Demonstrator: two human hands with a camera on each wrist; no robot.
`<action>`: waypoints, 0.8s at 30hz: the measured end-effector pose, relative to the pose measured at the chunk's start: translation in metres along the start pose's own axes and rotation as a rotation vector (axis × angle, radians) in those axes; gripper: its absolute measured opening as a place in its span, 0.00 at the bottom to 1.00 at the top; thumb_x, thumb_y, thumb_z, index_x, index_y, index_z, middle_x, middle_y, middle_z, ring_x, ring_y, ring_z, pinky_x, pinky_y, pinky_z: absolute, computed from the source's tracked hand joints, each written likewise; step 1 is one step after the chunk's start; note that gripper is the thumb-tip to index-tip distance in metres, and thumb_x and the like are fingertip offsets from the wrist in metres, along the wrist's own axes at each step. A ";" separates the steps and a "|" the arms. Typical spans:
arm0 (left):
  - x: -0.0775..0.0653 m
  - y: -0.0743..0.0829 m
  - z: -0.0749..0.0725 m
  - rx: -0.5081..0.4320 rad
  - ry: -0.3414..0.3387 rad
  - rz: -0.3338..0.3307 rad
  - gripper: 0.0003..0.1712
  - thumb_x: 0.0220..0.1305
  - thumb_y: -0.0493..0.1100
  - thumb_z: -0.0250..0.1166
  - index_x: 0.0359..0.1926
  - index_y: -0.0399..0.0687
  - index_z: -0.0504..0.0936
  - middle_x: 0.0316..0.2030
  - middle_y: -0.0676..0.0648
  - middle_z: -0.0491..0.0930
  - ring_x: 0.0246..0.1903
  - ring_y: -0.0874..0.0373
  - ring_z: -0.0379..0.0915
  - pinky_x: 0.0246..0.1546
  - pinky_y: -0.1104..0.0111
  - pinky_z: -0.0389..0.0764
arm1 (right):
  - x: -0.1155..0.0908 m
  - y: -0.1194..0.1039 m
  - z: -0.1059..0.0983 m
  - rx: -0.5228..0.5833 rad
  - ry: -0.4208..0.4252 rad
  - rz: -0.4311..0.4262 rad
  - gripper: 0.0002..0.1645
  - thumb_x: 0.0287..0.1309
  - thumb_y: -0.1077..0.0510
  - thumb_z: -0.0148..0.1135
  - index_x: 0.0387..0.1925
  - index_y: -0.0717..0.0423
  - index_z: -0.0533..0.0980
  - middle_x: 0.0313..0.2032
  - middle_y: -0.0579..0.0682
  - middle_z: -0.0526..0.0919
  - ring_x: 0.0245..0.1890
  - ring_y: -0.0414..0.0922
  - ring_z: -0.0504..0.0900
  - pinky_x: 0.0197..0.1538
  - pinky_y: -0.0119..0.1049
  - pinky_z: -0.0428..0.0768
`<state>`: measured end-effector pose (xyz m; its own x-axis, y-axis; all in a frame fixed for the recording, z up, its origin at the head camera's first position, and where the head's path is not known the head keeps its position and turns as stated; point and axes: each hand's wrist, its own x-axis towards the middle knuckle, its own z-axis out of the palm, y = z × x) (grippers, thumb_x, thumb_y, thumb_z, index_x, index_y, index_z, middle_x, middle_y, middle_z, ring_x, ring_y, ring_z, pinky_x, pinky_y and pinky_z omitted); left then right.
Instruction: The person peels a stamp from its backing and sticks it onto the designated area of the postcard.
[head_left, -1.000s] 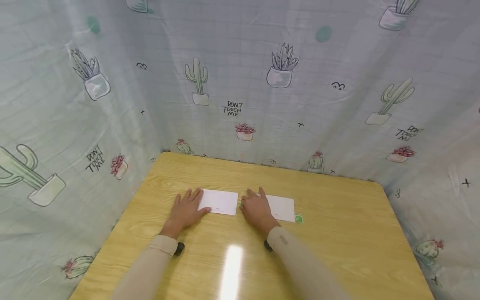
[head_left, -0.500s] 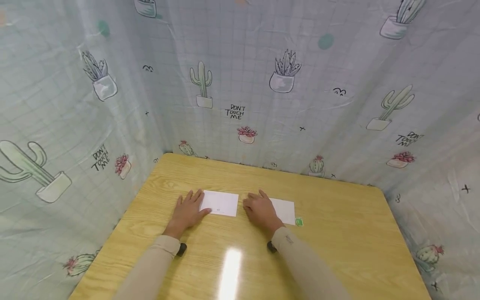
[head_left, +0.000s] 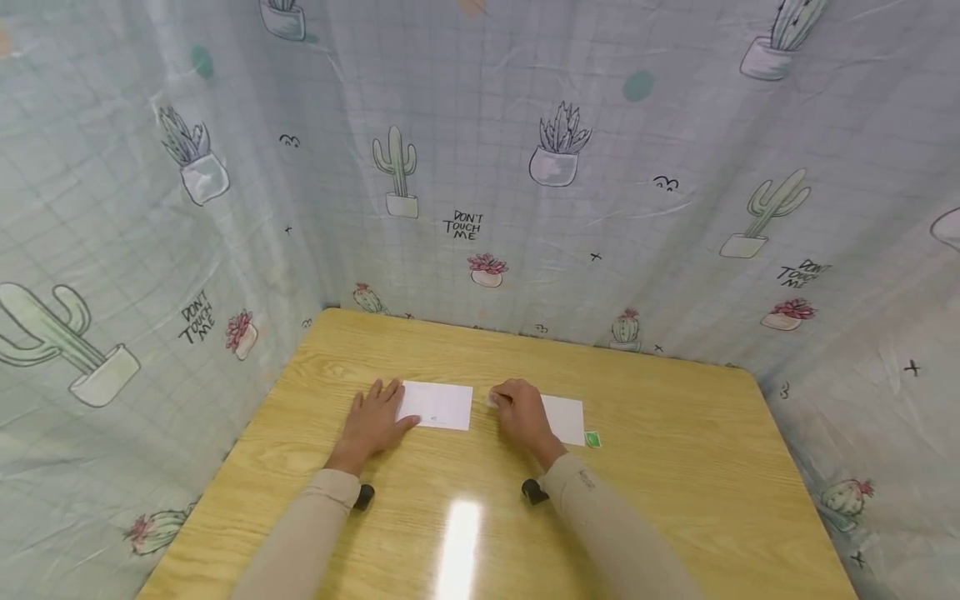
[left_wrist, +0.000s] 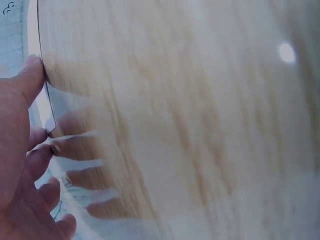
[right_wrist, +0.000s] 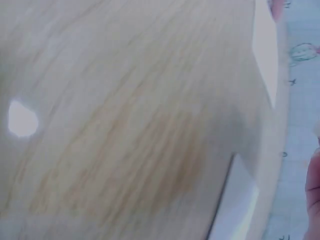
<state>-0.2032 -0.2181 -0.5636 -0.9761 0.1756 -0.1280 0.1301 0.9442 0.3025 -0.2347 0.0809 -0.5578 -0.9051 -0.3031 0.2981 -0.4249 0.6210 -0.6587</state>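
Observation:
My left hand (head_left: 371, 425) lies with spread fingers over the left end of a white envelope (head_left: 442, 406), its thumb on the near edge. The left wrist view shows this hand (left_wrist: 25, 150) at the envelope's edge. Over the left part of a second white envelope (head_left: 562, 419) is my right hand (head_left: 522, 414), thumb and index finger together. They pinch a small pale piece (head_left: 492, 400), apparently a stamp seen from its back. In the right wrist view, only part of the right thumb (right_wrist: 314, 185) shows at the edge. A green stamp (head_left: 593, 439) lies beside the second envelope's lower right corner.
The wooden table (head_left: 675, 483) extends to both sides and toward me, with a bright light reflection near its front. A cactus-printed curtain (head_left: 480, 167) hangs behind it and along both sides.
My right fingers have drawn together and lifted the small stamp from the table beside the second envelope, turning its pale side into view. The left hand and both envelopes stay in place.

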 end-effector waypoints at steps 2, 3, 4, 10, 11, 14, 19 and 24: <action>0.001 0.001 -0.001 -0.006 0.005 0.005 0.44 0.77 0.61 0.57 0.80 0.37 0.60 0.81 0.36 0.55 0.81 0.31 0.44 0.78 0.31 0.46 | 0.002 -0.005 -0.003 0.045 0.015 0.017 0.12 0.72 0.62 0.62 0.45 0.64 0.88 0.39 0.56 0.90 0.37 0.50 0.85 0.44 0.44 0.87; 0.002 0.001 -0.002 -0.005 0.006 0.007 0.43 0.77 0.61 0.57 0.79 0.37 0.60 0.81 0.36 0.55 0.81 0.30 0.44 0.78 0.31 0.46 | 0.002 -0.007 -0.004 0.067 0.020 0.029 0.12 0.72 0.62 0.62 0.45 0.64 0.88 0.38 0.56 0.89 0.35 0.49 0.85 0.43 0.43 0.87; 0.002 0.002 -0.002 -0.005 0.005 0.007 0.43 0.77 0.61 0.57 0.79 0.37 0.61 0.81 0.36 0.55 0.81 0.31 0.43 0.78 0.31 0.46 | 0.003 -0.009 -0.006 0.079 0.025 0.043 0.12 0.72 0.62 0.62 0.46 0.64 0.88 0.38 0.56 0.89 0.33 0.47 0.84 0.41 0.40 0.86; 0.000 0.002 0.000 -0.002 0.021 -0.002 0.42 0.77 0.62 0.57 0.78 0.38 0.63 0.81 0.36 0.56 0.81 0.31 0.44 0.79 0.32 0.46 | 0.002 -0.022 -0.013 0.158 0.058 0.083 0.11 0.71 0.62 0.63 0.46 0.64 0.88 0.39 0.56 0.90 0.31 0.43 0.82 0.36 0.33 0.82; -0.001 0.002 0.001 0.000 0.023 -0.003 0.42 0.77 0.62 0.57 0.78 0.38 0.64 0.81 0.36 0.57 0.81 0.31 0.44 0.79 0.32 0.46 | 0.002 -0.024 -0.013 0.177 0.066 0.087 0.11 0.71 0.63 0.64 0.46 0.64 0.88 0.39 0.57 0.90 0.32 0.44 0.84 0.36 0.32 0.82; -0.003 0.001 0.004 -0.005 0.021 -0.002 0.41 0.77 0.61 0.57 0.78 0.39 0.64 0.80 0.35 0.57 0.81 0.30 0.44 0.78 0.31 0.46 | 0.001 -0.028 -0.014 0.243 0.094 0.123 0.11 0.70 0.63 0.65 0.46 0.64 0.88 0.41 0.57 0.91 0.36 0.47 0.87 0.37 0.30 0.84; -0.004 -0.001 0.003 -0.003 0.040 0.005 0.40 0.77 0.61 0.57 0.78 0.40 0.65 0.80 0.36 0.57 0.81 0.30 0.44 0.78 0.31 0.47 | 0.005 -0.039 -0.018 0.339 0.138 0.164 0.10 0.69 0.62 0.66 0.47 0.61 0.89 0.42 0.58 0.91 0.36 0.49 0.88 0.35 0.28 0.82; -0.004 -0.003 0.001 0.024 0.076 0.028 0.39 0.76 0.61 0.60 0.77 0.42 0.68 0.80 0.37 0.60 0.81 0.31 0.46 0.78 0.32 0.49 | 0.011 -0.049 -0.023 0.444 0.184 0.210 0.10 0.68 0.61 0.67 0.47 0.61 0.89 0.44 0.59 0.92 0.37 0.44 0.88 0.37 0.29 0.83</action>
<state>-0.2000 -0.2212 -0.5647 -0.9823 0.1813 -0.0476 0.1610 0.9459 0.2816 -0.2236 0.0636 -0.5063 -0.9748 -0.0485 0.2177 -0.2226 0.2763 -0.9349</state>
